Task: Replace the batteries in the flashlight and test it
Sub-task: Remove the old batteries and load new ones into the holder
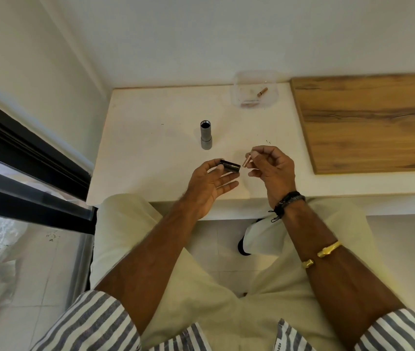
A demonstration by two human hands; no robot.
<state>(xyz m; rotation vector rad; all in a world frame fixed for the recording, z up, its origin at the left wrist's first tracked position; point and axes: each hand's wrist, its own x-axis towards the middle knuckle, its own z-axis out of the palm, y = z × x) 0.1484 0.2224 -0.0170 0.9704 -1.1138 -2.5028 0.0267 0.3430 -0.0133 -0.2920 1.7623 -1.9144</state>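
Grey flashlight (206, 135), copper battery (247, 160)

Flashlight body (206, 135) upright on table (150, 153), container (236, 97) holding a loose battery (262, 91) behind-right of it at the wall, wooden board (368, 122) far right; nearer, left hand (211, 183) with battery holder (230, 165) just left of right hand (272, 168) with battery (247, 160).

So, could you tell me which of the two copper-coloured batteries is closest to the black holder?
The battery pinched in the right hand, beside the holder that the left hand holds; the other battery lies in the clear container farther back.
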